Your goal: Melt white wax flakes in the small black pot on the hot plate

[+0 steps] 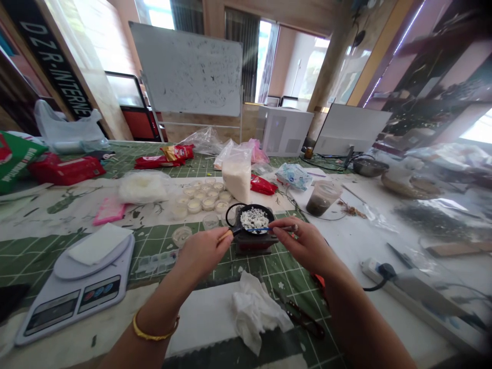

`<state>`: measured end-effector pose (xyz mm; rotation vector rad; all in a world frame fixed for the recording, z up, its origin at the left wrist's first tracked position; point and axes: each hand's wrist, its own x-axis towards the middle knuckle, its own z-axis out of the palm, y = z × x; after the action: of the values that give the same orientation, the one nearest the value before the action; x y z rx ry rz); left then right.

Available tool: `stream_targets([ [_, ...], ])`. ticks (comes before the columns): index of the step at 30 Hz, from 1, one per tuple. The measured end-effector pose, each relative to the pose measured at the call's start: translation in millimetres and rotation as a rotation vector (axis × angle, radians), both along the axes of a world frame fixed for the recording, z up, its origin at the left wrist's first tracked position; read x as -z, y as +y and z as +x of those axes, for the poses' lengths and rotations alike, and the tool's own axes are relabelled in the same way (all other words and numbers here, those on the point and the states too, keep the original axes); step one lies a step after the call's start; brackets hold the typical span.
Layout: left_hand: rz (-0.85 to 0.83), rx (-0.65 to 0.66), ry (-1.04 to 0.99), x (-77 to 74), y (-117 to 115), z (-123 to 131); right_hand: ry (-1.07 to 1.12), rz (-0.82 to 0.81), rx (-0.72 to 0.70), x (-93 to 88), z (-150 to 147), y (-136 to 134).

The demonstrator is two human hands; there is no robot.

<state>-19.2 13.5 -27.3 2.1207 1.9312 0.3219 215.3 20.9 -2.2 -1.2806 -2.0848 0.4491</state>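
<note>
A small black pan [241, 211] full of white granules [255, 218] with dark bits among them rests on a dark reddish burner [253, 245]. My left hand [205, 251] is closed around the pan's wooden-ended handle [226, 236], left of the pan. From the right, my right hand [298, 238] pinches a thin blue stick [258, 229] that lies across the near part of the granules. What kind of tool the stick is cannot be made out. A crumpled white tissue [255, 310] lies in front of the burner.
Small cups [207, 197] of pale wax-like material stand behind the pan, beside a bag of white granules [236, 177]. A kitchen scale [82, 287] sits at left. At right are a plastic cup [323, 197] and a power strip [418, 302]; scissors-like dark handles [305, 318] lie in front.
</note>
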Motion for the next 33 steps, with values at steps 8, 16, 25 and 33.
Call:
stream_targets([
  [8, -0.027, -0.012, 0.006, -1.2, 0.3, 0.7, 0.04, -0.027, 0.048, -3.3, 8.1, 0.1],
  [16, -0.031, -0.017, 0.003, -1.4, 0.0, 0.9, -0.022, -0.005, 0.143, -4.3, 10.0, 3.2],
  [25, -0.039, -0.006, -0.003, -1.8, 0.3, 0.6, -0.043, 0.039, 0.23, -10.3, 12.5, 2.4],
  [33, -0.015, 0.002, 0.006, 0.0, -0.1, 0.4, -0.039, 0.055, 0.239, 0.7, 13.8, 13.6],
])
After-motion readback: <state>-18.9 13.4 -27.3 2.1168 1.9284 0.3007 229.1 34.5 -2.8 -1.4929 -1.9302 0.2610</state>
